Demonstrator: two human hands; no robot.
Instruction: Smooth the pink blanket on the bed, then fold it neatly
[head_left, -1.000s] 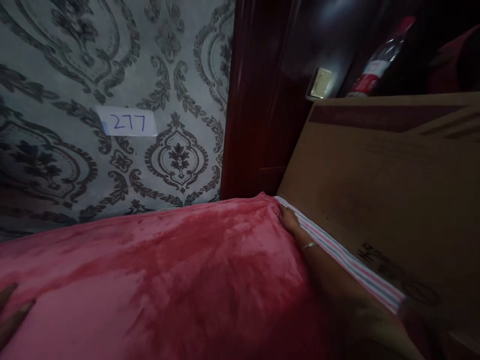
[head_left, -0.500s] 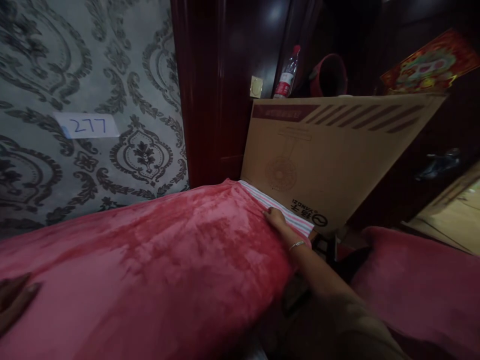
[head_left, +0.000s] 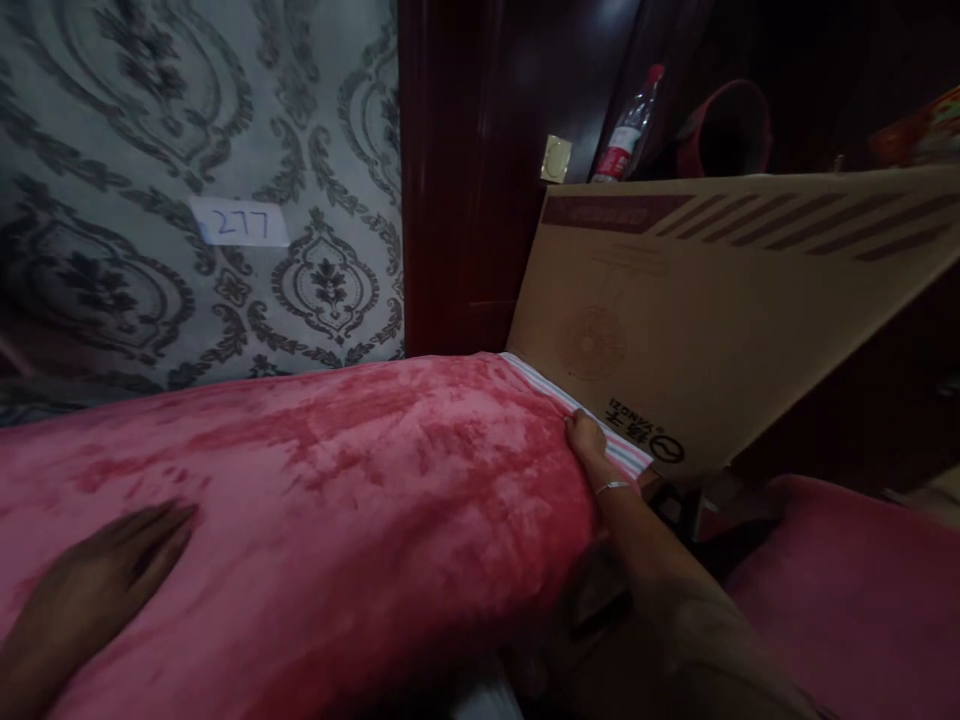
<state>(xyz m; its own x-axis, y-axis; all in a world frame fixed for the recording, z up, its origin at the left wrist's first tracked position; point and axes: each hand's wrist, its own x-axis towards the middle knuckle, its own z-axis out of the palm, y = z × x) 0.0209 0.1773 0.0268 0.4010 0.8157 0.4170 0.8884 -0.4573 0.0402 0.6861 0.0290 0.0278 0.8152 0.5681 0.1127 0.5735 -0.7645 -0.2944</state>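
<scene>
A fuzzy pink blanket (head_left: 360, 480) is spread over a long raised surface. My left hand (head_left: 120, 565) lies flat on it at the lower left, fingers stretched out and close together. At the far right end, my right hand (head_left: 586, 438), with a thin silver bracelet at the wrist, is closed on the blanket's edge. A striped white, pink and blue cloth (head_left: 544, 382) shows from under that edge, right beside the fingers. The fingertips of my right hand are partly hidden.
A big cardboard box (head_left: 712, 320) leans behind the blanket's end, with a plastic bottle (head_left: 622, 140) above its top edge. Patterned wallpaper (head_left: 330, 120) bears a paper marked 277 (head_left: 241, 222). Another pink-covered surface (head_left: 847, 600) stands at the right.
My left hand has come further into view, moving right over the blanket. The camera has turned left. My right hand keeps its place at the blanket's edge.
</scene>
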